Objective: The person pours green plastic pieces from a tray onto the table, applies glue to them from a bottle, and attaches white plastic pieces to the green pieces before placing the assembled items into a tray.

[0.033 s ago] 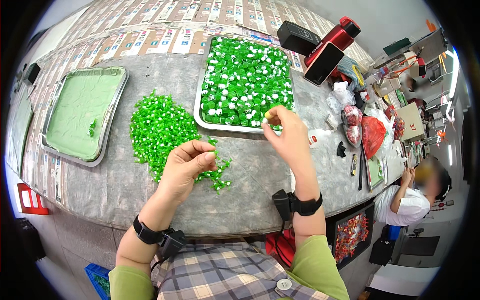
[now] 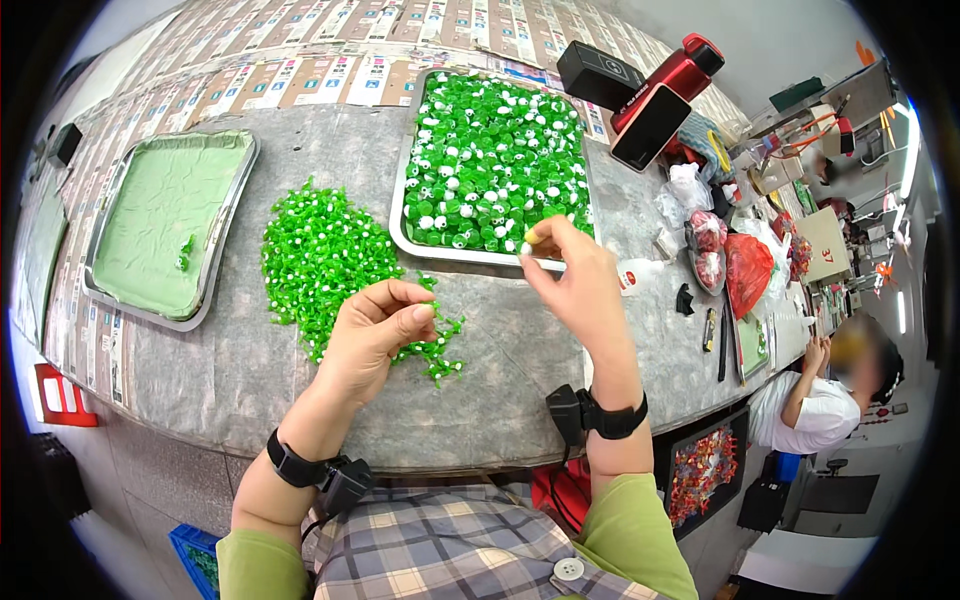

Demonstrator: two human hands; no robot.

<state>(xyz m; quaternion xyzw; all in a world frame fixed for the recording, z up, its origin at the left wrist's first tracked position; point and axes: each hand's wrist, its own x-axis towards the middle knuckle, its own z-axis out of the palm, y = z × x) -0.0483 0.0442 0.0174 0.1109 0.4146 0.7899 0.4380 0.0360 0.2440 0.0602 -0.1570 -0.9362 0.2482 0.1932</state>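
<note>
Near the close edge of a metal tray (image 2: pixel 398 225), my right hand (image 2: pixel 578 280) is closed in a pinch. A small white rounded piece (image 2: pixel 526 248) shows at its fingertips, and one fingertip has a yellow covering. Small green and white plastic pieces (image 2: pixel 490 160) fill this tray. My left hand (image 2: pixel 375 330) is also pinched, above the near end of a heap of small green plastic parts with white spots (image 2: pixel 325 255). Green shows by its fingertips, but whether a part is held there is too small to tell.
A second tray (image 2: pixel 165 220), lined with pale green, has a small green piece (image 2: pixel 185 253) in it. At the back right are a black box (image 2: pixel 598 75), a red bottle (image 2: pixel 685 65) and a phone (image 2: pixel 650 127). Bags (image 2: pixel 748 270) line the right side, where another person (image 2: pixel 810 400) sits.
My right hand has shifted very slightly, its fingertips a little lower at the tray's near edge. The left hand keeps its pinch in nearly the same place.
</note>
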